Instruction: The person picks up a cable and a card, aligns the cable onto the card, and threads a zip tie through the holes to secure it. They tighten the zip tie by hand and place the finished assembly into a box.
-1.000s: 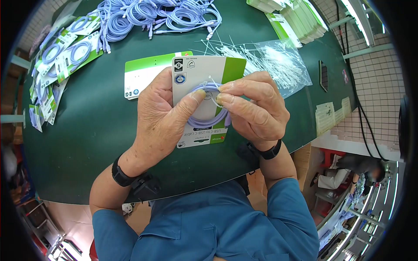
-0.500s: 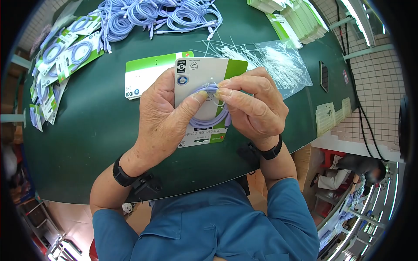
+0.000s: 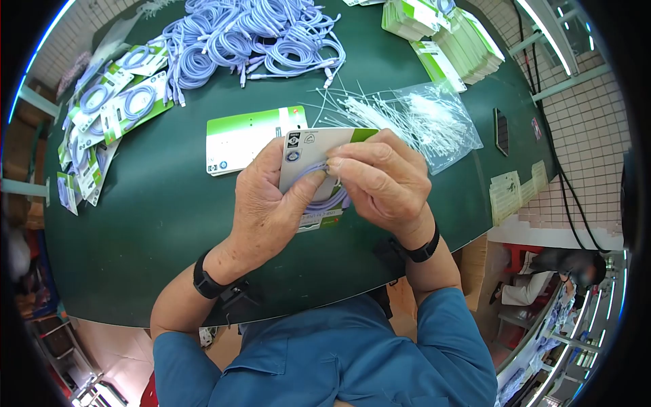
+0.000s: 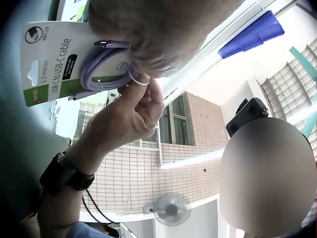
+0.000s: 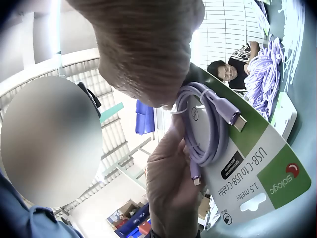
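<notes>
My left hand [image 3: 268, 203] grips a white-and-green USB-C cable card [image 5: 247, 168] by its side, thumb across the front. On the card lies a coiled lilac cable [image 5: 218, 134], both plugs showing in the right wrist view. A thin white tie [image 4: 139, 81] loops out beside the coil. With thumb and forefinger, my right hand [image 3: 386, 180] pinches the tie close to the left thumb. In the head view its fingers cover part of the coil.
Beyond the hands lies a stack of flat cards [image 3: 237, 146]. A heap of lilac cables [image 3: 251, 41] is at the back, carded cables [image 3: 108, 112] to the left. A bag of white ties [image 3: 434, 129], card stacks [image 3: 475, 44] and a phone [image 3: 502, 132] are on the right.
The head view has shifted, so the table things appear lower. The card is now tilted more, and my right fingers have moved left across it, close against the left thumb.
</notes>
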A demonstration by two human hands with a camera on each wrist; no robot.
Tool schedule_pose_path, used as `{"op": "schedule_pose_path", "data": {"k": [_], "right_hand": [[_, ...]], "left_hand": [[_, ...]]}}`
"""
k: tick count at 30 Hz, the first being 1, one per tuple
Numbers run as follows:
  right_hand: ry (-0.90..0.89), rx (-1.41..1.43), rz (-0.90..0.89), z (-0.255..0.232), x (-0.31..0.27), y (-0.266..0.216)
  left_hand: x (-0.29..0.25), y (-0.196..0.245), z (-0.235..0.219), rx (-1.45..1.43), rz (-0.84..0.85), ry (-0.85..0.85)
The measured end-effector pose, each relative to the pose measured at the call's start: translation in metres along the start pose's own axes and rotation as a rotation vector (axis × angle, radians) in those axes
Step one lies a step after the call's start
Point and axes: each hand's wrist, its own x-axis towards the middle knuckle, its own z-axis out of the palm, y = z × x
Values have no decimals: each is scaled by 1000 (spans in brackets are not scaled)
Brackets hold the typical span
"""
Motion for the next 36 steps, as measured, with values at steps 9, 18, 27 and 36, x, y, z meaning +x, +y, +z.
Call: {"op": "schedule_pose_path", "data": {"k": [9, 18, 27, 36], "right_hand": [[-18, -48, -12, -8, 6, 3], [155, 366, 556, -24, 2, 12], [-232, 1440, 1087, 3, -27, 32], [-209, 1448, 1042, 4, -27, 33]], "left_hand": [[0, 1, -2, -47, -27, -16], [1, 13, -1, -141, -74, -73], [-7, 16, 2, -81, -93, -162], [-10, 11, 4, -23, -71, -175]]}}
